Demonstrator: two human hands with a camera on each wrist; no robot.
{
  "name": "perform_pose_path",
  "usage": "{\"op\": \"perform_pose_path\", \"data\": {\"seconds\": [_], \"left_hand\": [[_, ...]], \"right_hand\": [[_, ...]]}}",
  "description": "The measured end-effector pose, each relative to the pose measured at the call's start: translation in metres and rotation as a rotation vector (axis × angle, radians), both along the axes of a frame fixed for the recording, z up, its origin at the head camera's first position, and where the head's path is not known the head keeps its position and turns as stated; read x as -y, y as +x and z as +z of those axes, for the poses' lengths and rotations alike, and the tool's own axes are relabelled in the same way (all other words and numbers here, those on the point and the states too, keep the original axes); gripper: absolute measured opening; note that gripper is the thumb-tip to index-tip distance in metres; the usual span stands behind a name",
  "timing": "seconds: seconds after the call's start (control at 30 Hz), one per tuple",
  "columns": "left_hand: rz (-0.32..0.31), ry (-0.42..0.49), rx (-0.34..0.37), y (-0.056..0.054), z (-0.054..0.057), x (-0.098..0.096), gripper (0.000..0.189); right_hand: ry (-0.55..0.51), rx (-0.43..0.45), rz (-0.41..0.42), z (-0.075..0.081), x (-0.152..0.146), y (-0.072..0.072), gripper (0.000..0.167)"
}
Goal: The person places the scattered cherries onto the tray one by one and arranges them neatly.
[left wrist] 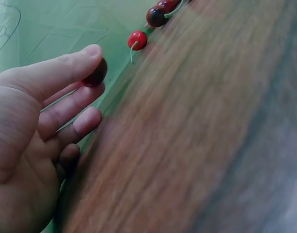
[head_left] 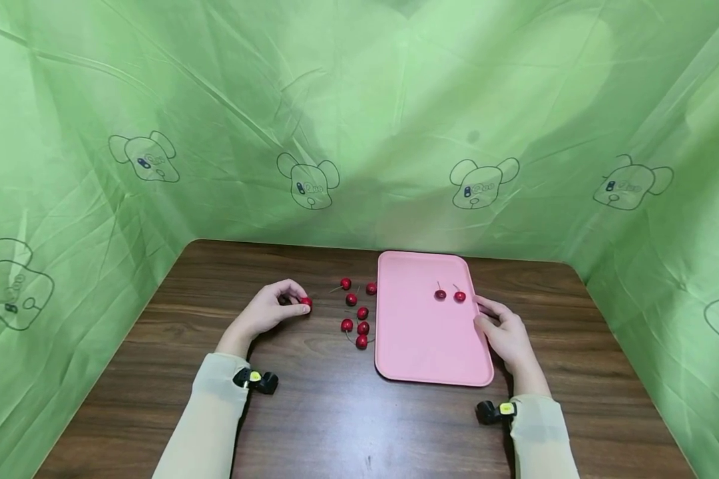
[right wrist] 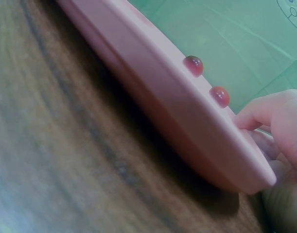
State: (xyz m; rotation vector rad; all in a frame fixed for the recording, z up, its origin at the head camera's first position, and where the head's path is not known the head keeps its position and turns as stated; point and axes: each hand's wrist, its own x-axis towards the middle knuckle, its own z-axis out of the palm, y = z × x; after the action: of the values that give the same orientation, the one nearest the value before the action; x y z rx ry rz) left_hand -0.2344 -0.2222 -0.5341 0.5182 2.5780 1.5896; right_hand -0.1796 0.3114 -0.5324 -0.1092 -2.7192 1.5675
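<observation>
My left hand (head_left: 271, 308) pinches a red cherry (head_left: 306, 305) between thumb and fingers, over the left part of the table. In the left wrist view this cherry (left wrist: 96, 74) looks dark, partly hidden behind the thumb. On the right, my right hand (head_left: 504, 332) grips the right rim of a pink tray (head_left: 425, 346), thumb over the edge and the other fingers at its outer side. Inside the tray, near that hand, lie two cherries, a darker one (head_left: 440, 295) and a brighter one (head_left: 460, 297), both with stems.
Several loose cherries (head_left: 347, 325) with thin stems lie between my left hand and the tray's left rim. One cherry (head_left: 371, 289) sits right at that rim. Green fabric (head_left: 395, 133) with bear drawings surrounds the dark wooden table (head_left: 311, 426) at the back and sides.
</observation>
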Motion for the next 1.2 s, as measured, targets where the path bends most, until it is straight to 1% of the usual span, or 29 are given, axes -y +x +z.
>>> {"op": "perform_pose_path", "data": {"seconds": [0.13, 0.27, 0.43, 0.57, 0.67, 0.73, 0.9, 1.07, 1.2], "left_hand": [[0.035, -0.03, -0.021, 0.001, 0.006, -0.008, 0.025], [0.063, -0.023, -0.036, 0.001, 0.013, -0.02, 0.027], [0.1, 0.002, -0.081, -0.008, 0.019, -0.04, 0.028], [0.118, -0.001, -0.124, -0.019, 0.029, -0.066, 0.027], [0.115, -0.027, -0.152, -0.027, 0.035, -0.088, 0.026], [0.101, -0.054, -0.161, -0.032, 0.039, -0.103, 0.025], [0.054, -0.122, -0.137, -0.041, 0.045, -0.137, 0.023], [0.033, -0.154, -0.106, -0.047, 0.046, -0.162, 0.022], [0.029, -0.177, -0.115, -0.05, 0.045, -0.18, 0.024]], "right_hand": [[0.005, 0.013, -0.008, -0.001, -0.002, 0.003, 0.049], [0.006, 0.007, -0.01, -0.001, -0.004, 0.005, 0.049], [-0.008, -0.029, 0.002, -0.004, -0.005, 0.003, 0.048], [-0.007, -0.037, 0.005, -0.006, -0.005, 0.001, 0.048], [-0.006, -0.035, 0.003, -0.007, -0.005, 0.0, 0.048], [-0.007, -0.033, 0.005, -0.007, -0.005, 0.0, 0.048], [-0.005, -0.03, 0.015, -0.007, -0.004, -0.001, 0.049], [-0.008, -0.036, 0.013, -0.007, -0.003, -0.001, 0.048], [-0.009, -0.034, 0.011, -0.005, -0.003, -0.001, 0.048]]}}
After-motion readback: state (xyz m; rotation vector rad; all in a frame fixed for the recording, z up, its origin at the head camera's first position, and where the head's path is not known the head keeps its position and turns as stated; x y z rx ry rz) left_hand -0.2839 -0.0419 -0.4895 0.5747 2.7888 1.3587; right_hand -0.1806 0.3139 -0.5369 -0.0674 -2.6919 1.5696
